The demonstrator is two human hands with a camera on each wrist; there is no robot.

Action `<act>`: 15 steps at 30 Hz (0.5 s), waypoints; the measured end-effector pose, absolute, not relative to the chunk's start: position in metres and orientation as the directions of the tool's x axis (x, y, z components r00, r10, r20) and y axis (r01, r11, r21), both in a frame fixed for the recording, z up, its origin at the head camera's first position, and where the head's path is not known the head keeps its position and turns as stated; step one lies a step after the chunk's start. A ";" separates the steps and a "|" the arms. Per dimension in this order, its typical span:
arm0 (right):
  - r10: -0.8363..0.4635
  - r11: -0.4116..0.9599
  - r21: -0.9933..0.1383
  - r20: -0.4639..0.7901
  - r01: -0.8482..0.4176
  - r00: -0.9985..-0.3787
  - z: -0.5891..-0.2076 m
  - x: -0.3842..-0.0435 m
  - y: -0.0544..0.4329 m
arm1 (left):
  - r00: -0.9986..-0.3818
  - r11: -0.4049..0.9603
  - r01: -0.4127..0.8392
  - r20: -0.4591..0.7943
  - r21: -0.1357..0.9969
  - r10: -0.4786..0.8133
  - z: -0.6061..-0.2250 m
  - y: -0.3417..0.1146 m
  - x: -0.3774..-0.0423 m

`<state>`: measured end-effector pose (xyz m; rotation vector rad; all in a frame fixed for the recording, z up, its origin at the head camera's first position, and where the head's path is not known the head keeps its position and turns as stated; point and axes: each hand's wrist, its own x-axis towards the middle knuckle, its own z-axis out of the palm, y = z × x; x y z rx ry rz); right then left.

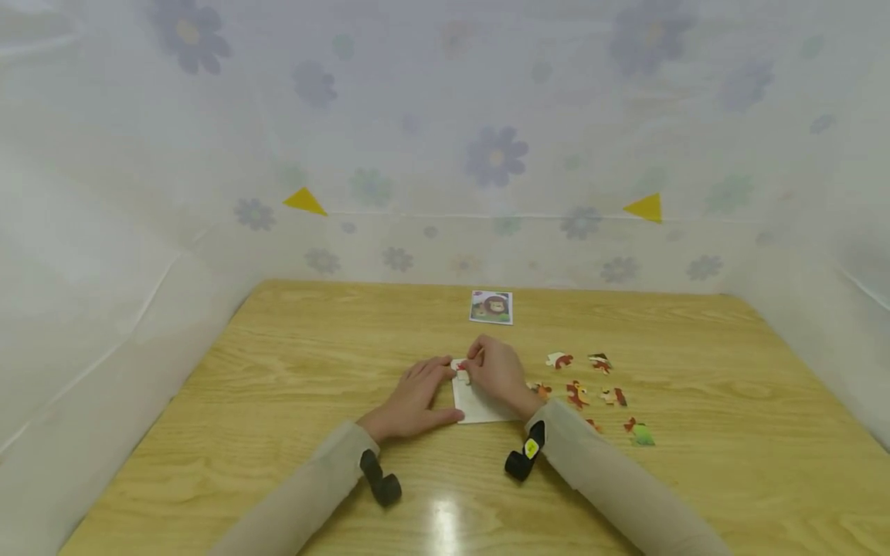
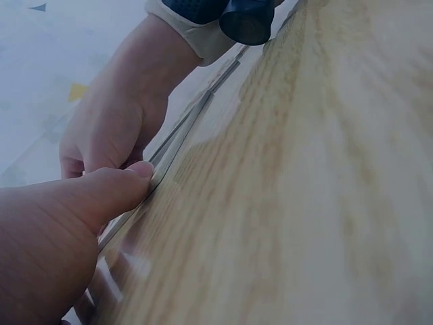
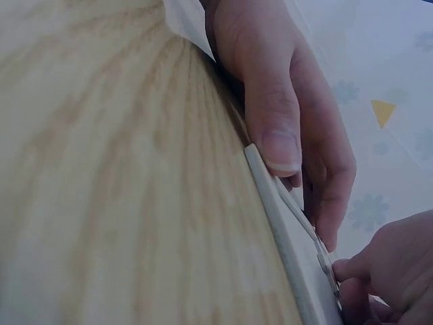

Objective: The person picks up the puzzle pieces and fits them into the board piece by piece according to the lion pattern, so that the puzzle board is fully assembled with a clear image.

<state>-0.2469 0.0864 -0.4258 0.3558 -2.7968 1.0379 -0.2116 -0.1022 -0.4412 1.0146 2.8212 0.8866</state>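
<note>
A white puzzle board (image 1: pixel 480 409) lies on the table in front of me. My left hand (image 1: pixel 416 398) rests along its left side with fingers extended, the thumb at the near left corner. At the board's far left part my right hand (image 1: pixel 499 372) pinches a small pale and red puzzle piece (image 1: pixel 462 374), its outline partly hidden by the fingers. The right wrist view has the right hand (image 3: pixel 399 277) with thumb and fingertip at thin pieces on the board (image 3: pixel 287 233), and the left thumb (image 3: pixel 277 145) over its edge.
Several loose puzzle pieces (image 1: pixel 577 394) in brown, orange, cream and green lie right of the board, some partly behind the right forearm. A picture card (image 1: pixel 490 307) with a lion lies at the table's far edge. A flowered curtain (image 1: pixel 445 154) surrounds the table.
</note>
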 end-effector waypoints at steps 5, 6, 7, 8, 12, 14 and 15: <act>-0.232 0.682 -0.675 0.164 -0.280 -0.959 -0.423 -0.249 0.090 | -0.784 0.639 0.586 0.150 0.499 0.602 -0.438 -0.104 -0.210; -0.268 0.661 -0.689 0.155 -0.298 -0.951 -0.422 -0.249 0.093 | -0.783 0.642 0.586 0.144 0.495 0.605 -0.438 -0.104 -0.210; -0.310 0.636 -0.701 0.150 -0.322 -0.939 -0.420 -0.250 0.097 | -0.783 0.644 0.586 0.138 0.492 0.607 -0.437 -0.104 -0.210; -0.356 0.607 -0.715 0.148 -0.348 -0.923 -0.418 -0.251 0.103 | -0.783 0.645 0.585 0.134 0.491 0.608 -0.437 -0.104 -0.210; -0.483 0.525 -0.735 0.157 -0.429 -0.862 -0.405 -0.254 0.134 | -0.787 0.651 0.577 0.123 0.493 0.604 -0.436 -0.104 -0.209; -0.484 0.532 -0.727 0.159 -0.434 -0.860 -0.398 -0.254 0.153 | -0.787 0.648 0.577 0.127 0.497 0.604 -0.436 -0.105 -0.209; -0.477 0.544 -0.719 0.158 -0.432 -0.864 -0.395 -0.254 0.162 | -0.787 0.646 0.577 0.128 0.499 0.604 -0.437 -0.105 -0.209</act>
